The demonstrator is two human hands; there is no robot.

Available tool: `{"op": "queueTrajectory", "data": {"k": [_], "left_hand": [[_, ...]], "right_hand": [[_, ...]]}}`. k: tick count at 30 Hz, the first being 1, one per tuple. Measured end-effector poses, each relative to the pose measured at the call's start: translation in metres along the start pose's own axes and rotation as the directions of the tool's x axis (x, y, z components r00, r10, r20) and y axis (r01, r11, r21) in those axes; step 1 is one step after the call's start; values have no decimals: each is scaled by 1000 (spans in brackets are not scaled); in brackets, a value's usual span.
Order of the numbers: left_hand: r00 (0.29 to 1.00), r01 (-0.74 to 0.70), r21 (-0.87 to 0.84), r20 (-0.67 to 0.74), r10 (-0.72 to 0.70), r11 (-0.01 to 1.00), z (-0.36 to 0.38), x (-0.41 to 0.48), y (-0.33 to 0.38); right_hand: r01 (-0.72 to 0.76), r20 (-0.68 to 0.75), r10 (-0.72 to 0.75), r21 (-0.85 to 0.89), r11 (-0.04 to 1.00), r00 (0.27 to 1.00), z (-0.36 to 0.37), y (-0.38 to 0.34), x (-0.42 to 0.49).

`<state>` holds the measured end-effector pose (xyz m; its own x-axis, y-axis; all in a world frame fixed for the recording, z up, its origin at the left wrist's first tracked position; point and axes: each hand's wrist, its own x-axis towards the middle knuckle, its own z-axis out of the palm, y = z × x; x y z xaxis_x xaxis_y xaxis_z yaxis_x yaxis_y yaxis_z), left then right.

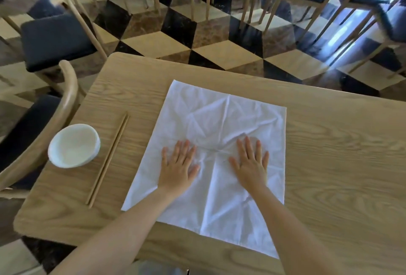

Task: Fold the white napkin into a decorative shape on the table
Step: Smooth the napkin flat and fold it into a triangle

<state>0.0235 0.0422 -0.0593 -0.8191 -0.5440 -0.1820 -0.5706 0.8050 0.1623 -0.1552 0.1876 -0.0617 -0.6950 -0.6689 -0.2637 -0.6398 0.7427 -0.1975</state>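
The white napkin (pixel 222 121) lies spread out as one open square on the wooden table (pixel 340 164), creased with old fold lines that meet near its middle. My left hand (pixel 178 164) rests flat on the cloth, palm down, left of the centre crease, fingers apart. My right hand (pixel 251 162) presses flat on it to the right of that crease, fingers also spread. Neither hand grips the fabric. Both forearms cross the napkin's near part.
A white bowl (pixel 74 145) stands at the table's left edge. A pair of wooden chopsticks (pixel 107 161) lies between the bowl and the napkin. Wooden chairs with dark cushions (pixel 55 39) stand to the left and across a chequered floor.
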Motion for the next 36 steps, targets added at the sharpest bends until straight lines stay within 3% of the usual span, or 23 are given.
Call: {"op": "queueTrajectory", "data": {"k": [6, 13, 16, 21, 24, 31, 36], "left_hand": [[998, 59, 24, 18, -59, 998, 12, -4, 9], [1000, 24, 36, 6, -25, 999, 9, -11, -14], [999, 50, 50, 2, -50, 997, 7, -12, -27], [1000, 15, 24, -21, -15, 1000, 11, -26, -17], [999, 34, 51, -44, -32, 998, 12, -39, -28], [999, 28, 69, -27, -27, 997, 5, -57, -71], [995, 88, 81, -44, -85, 993, 5, -67, -68]], "right_hand": [[56, 30, -55, -14, 998, 998, -16, 33, 25], [53, 46, -52, -19, 998, 998, -19, 30, 26], [10, -19, -11, -30, 999, 1000, -14, 7, 6], [170, -59, -167, 50, 984, 984, 27, -73, -60], [108, -42, -105, 61, 992, 994, 40, -75, -73], [-37, -128, 35, -11, 999, 991, 29, 4, -108], [-133, -82, 132, 1, 991, 988, 23, 22, -113]]}}
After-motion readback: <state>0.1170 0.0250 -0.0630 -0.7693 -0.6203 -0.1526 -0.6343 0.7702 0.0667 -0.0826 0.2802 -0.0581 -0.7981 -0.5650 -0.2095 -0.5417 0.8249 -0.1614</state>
